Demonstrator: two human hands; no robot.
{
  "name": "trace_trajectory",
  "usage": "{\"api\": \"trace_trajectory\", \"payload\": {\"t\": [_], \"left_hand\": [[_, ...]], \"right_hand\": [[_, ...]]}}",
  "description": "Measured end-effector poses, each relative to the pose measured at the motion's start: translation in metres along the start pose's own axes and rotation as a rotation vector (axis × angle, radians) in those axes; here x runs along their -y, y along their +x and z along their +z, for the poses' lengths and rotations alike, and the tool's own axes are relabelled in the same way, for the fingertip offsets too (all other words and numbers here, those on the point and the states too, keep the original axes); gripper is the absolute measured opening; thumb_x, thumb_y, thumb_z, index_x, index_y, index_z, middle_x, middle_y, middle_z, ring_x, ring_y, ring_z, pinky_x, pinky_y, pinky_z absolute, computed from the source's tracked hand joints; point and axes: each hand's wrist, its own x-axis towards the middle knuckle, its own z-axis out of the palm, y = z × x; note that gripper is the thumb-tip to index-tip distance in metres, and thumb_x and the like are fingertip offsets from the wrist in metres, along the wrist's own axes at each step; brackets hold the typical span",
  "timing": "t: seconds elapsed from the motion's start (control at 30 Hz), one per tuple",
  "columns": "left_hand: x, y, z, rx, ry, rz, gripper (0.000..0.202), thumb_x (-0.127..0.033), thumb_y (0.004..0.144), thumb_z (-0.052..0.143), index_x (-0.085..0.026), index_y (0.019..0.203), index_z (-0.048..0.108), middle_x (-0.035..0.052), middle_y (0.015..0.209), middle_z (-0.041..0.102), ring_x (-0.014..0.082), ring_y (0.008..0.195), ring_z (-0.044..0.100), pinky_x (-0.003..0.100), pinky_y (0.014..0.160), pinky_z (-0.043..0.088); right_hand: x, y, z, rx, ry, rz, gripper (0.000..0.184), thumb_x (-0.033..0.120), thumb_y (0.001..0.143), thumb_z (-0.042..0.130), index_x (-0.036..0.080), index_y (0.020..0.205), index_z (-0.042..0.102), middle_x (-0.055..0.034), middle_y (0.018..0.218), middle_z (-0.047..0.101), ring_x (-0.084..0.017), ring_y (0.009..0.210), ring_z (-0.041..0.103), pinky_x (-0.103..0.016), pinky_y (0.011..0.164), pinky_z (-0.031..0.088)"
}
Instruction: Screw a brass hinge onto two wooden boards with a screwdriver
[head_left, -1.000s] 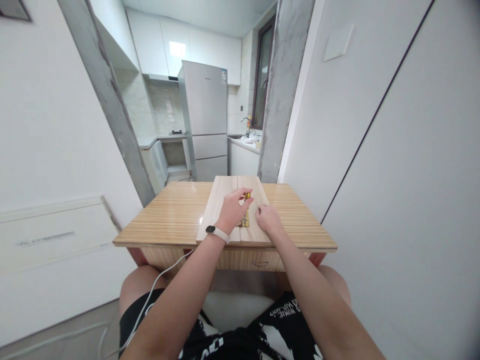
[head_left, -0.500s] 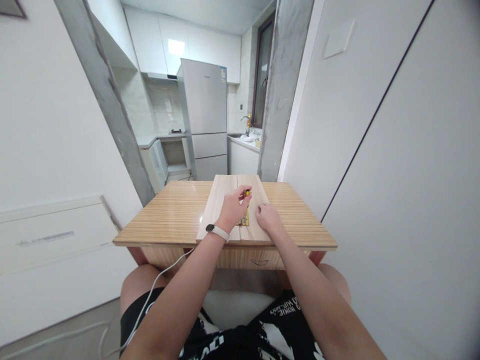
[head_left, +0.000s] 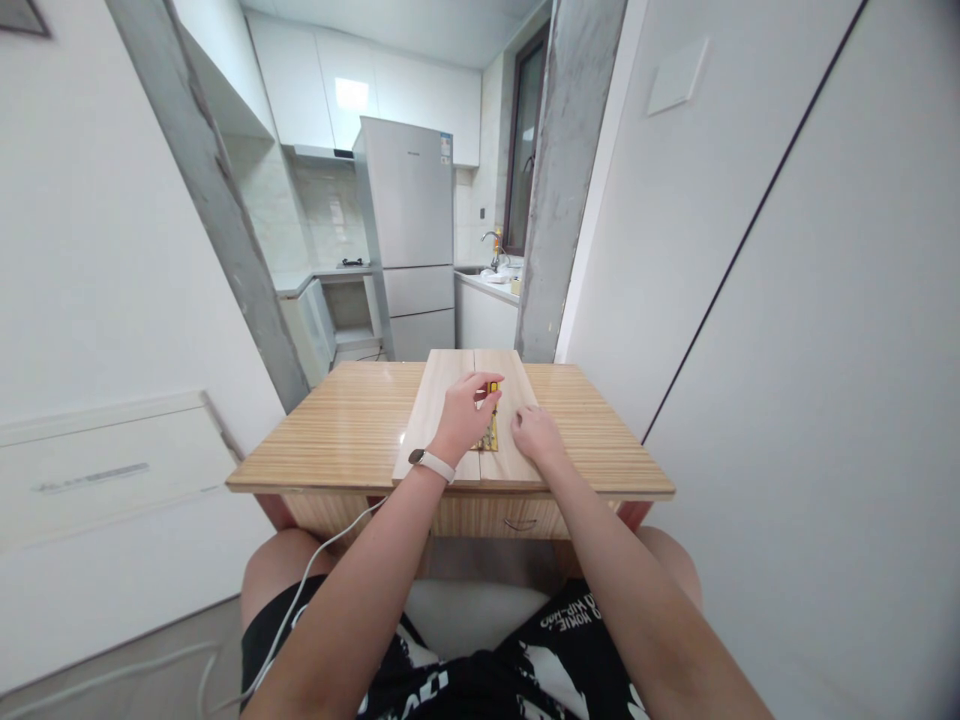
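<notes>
My left hand (head_left: 466, 408) pinches the yellow-and-black handle of a screwdriver (head_left: 493, 388). The screwdriver stands roughly upright, and its thin shaft points down at a brass-coloured hinge (head_left: 489, 438). That hinge lies by the seam between two pale wooden boards (head_left: 442, 380), partly covered by the left hand. My right hand (head_left: 537, 434) rests closed on the right-hand board, just right of the hinge. Its fingers are curled under, so whatever they may hold is hidden.
The boards lie side by side on a striped wooden desk (head_left: 360, 420) with a drawer (head_left: 495, 517) below its front edge. A white cable (head_left: 330, 545) hangs at the left. Beyond stand a grey refrigerator (head_left: 416, 200) and a kitchen sink (head_left: 472, 270).
My left hand has shifted very slightly, with its fingers a little looser around the screwdriver handle. My right hand, the hinge and the boards look unmoved.
</notes>
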Motion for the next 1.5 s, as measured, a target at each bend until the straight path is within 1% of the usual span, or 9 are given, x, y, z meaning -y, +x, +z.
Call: {"api": "trace_trajectory", "payload": {"t": [0.2, 0.33, 0.47, 0.73, 1.0, 1.13, 1.23, 1.37, 1.5], "left_hand": [[-0.0006, -0.0007, 0.0017, -0.019, 0.036, 0.005, 0.023, -0.016, 0.094, 0.073, -0.023, 0.117, 0.075, 0.0059, 0.109, 0.076, 0.0165, 0.096, 0.074, 0.034, 0.088, 0.068], [-0.0022, -0.0006, 0.0004, -0.091, 0.081, -0.011, 0.018, -0.022, 0.089, 0.082, -0.021, 0.106, 0.075, 0.0056, 0.109, 0.069, 0.0159, 0.091, 0.072, 0.032, 0.081, 0.068], [-0.0011, 0.0007, -0.0010, -0.135, 0.075, -0.056, 0.015, -0.017, 0.090, 0.080, -0.021, 0.105, 0.076, 0.0044, 0.106, 0.064, 0.0127, 0.083, 0.070, 0.030, 0.078, 0.067], [-0.0025, 0.0049, -0.0049, 0.021, -0.007, -0.039, 0.025, -0.010, 0.092, 0.070, -0.023, 0.112, 0.078, 0.0059, 0.106, 0.072, 0.0142, 0.089, 0.073, 0.028, 0.080, 0.067], [-0.0048, 0.0021, -0.0026, -0.052, 0.029, -0.037, 0.022, -0.020, 0.085, 0.085, -0.023, 0.106, 0.080, 0.0051, 0.107, 0.070, 0.0150, 0.088, 0.073, 0.030, 0.078, 0.068], [-0.0025, 0.0019, -0.0017, -0.088, 0.042, -0.056, 0.020, -0.018, 0.089, 0.080, -0.024, 0.109, 0.081, 0.0045, 0.104, 0.067, 0.0128, 0.082, 0.072, 0.028, 0.076, 0.068], [-0.0010, 0.0017, -0.0034, -0.043, 0.027, -0.047, 0.021, -0.016, 0.093, 0.074, -0.024, 0.112, 0.080, 0.0050, 0.103, 0.069, 0.0136, 0.085, 0.073, 0.028, 0.078, 0.068], [0.0009, 0.0007, -0.0056, 0.048, -0.025, -0.023, 0.030, -0.011, 0.097, 0.065, -0.024, 0.122, 0.077, 0.0072, 0.115, 0.075, 0.0153, 0.095, 0.075, 0.029, 0.084, 0.068], [0.0001, -0.0011, -0.0051, 0.036, -0.010, 0.005, 0.031, -0.012, 0.097, 0.068, -0.024, 0.124, 0.075, 0.0065, 0.118, 0.076, 0.0160, 0.102, 0.075, 0.032, 0.092, 0.067]], "right_hand": [[-0.0002, 0.0003, 0.0011, -0.011, 0.002, -0.003, 0.039, 0.035, 0.110, 0.043, 0.017, 0.116, 0.077, -0.0173, 0.123, 0.074, -0.028, 0.121, 0.061, -0.036, 0.110, 0.038], [-0.0004, 0.0005, 0.0022, -0.019, 0.007, 0.002, 0.038, 0.035, 0.110, 0.044, 0.017, 0.113, 0.077, -0.0158, 0.122, 0.075, -0.027, 0.119, 0.062, -0.034, 0.107, 0.040], [-0.0010, 0.0011, 0.0035, -0.025, 0.003, 0.006, 0.037, 0.035, 0.109, 0.045, 0.018, 0.113, 0.077, -0.0152, 0.122, 0.075, -0.027, 0.120, 0.061, -0.034, 0.108, 0.040], [-0.0023, 0.0015, 0.0043, -0.017, 0.010, -0.009, 0.038, 0.035, 0.109, 0.044, 0.018, 0.115, 0.077, -0.0166, 0.123, 0.074, -0.027, 0.122, 0.061, -0.035, 0.111, 0.038], [-0.0003, -0.0004, 0.0024, -0.019, 0.004, 0.003, 0.039, 0.035, 0.110, 0.042, 0.018, 0.114, 0.077, -0.0158, 0.123, 0.074, -0.027, 0.121, 0.061, -0.035, 0.108, 0.039], [-0.0010, 0.0003, 0.0034, -0.011, -0.001, -0.002, 0.038, 0.035, 0.110, 0.043, 0.018, 0.116, 0.077, -0.0164, 0.124, 0.074, -0.027, 0.121, 0.061, -0.035, 0.110, 0.038], [-0.0019, 0.0007, 0.0047, -0.012, 0.003, -0.001, 0.038, 0.035, 0.110, 0.043, 0.018, 0.117, 0.077, -0.0168, 0.124, 0.074, -0.027, 0.122, 0.061, -0.035, 0.110, 0.038], [-0.0021, 0.0006, 0.0051, -0.016, 0.009, 0.003, 0.038, 0.036, 0.110, 0.043, 0.018, 0.117, 0.076, -0.0165, 0.124, 0.074, -0.027, 0.122, 0.061, -0.036, 0.111, 0.037], [-0.0011, -0.0001, 0.0028, -0.017, 0.009, 0.000, 0.039, 0.036, 0.110, 0.043, 0.017, 0.116, 0.077, -0.0167, 0.124, 0.074, -0.027, 0.121, 0.061, -0.036, 0.111, 0.037]]}}
